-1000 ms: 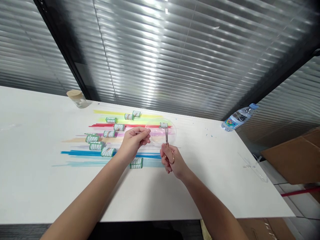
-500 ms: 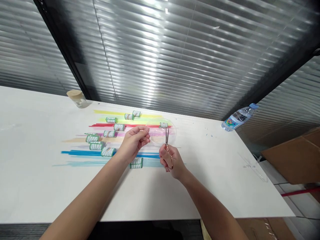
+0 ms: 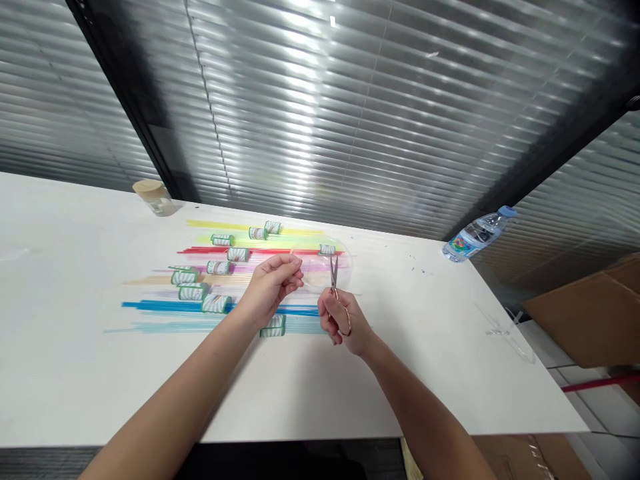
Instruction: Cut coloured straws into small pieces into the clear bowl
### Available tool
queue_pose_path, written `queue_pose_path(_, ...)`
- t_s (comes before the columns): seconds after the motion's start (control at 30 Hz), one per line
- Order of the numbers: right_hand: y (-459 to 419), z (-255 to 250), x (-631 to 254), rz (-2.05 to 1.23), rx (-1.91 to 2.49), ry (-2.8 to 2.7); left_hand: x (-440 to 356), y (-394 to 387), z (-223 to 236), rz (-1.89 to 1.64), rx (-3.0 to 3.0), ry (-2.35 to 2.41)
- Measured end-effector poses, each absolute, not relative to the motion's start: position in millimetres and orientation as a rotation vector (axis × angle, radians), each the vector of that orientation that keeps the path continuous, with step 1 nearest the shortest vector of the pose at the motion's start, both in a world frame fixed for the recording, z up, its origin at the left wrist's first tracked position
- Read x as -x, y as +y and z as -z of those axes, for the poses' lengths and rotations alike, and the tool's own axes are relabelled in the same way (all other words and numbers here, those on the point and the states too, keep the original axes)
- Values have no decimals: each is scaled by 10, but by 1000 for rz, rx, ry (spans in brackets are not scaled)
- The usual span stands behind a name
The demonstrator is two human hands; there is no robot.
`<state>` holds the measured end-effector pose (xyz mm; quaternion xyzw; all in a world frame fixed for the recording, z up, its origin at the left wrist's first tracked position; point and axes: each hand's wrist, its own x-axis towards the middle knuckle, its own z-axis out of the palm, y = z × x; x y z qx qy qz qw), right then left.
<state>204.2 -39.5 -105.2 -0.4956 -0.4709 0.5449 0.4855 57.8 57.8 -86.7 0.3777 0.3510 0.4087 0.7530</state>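
Observation:
My left hand (image 3: pixel 275 283) is closed in a pinch above the bundles, thumb against forefinger. What it pinches, if anything, is too fine to make out. Just beyond the fingertips shows a faint clear round outline (image 3: pixel 351 267), perhaps a loop or a dish. Scissors (image 3: pixel 334 275) with rose-gold handles are gripped in my right hand (image 3: pixel 345 321), blades pointing up and slightly apart. Under both hands lie bundles of thin colored sticks, among them blue sticks (image 3: pixel 160 306), red sticks (image 3: pixel 205 251) and yellow sticks (image 3: pixel 215 225). Green-and-white paper bands (image 3: pixel 217 304) wrap them.
A jar with a wooden lid (image 3: pixel 154 197) stands at the white table's (image 3: pixel 280 400) back left. Toward the back right leans a water bottle (image 3: pixel 477 235). Clear strands (image 3: pixel 505 333) lie by the right edge, and a cardboard box (image 3: pixel 585 313) is beyond it.
My left hand has shifted slightly right, toward the scissors. In my right hand the scissor blades have spread apart a little, and the handle has swung outward.

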Motion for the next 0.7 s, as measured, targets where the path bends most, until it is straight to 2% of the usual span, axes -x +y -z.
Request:
queue_pose_path(0.13, -393, 1055, -2039, -1249, 1226, -1090, -569, 607, 865, -964, -824, 747)
queue_pose_path(0.3, -407, 1011, -2031, -1308, 1275, -1122, -554, 621, 864, -1007, -861, 752)
queue_pose_path(0.53, -401, 1046, -2025, -1296, 1310, -1150, -579, 535, 894, -1056, -1261, 714)
queue_pose_path(0.7, -386, 1067, -2030, -1283, 1314, -1106, -594, 519, 894, -1020, -1284, 692)
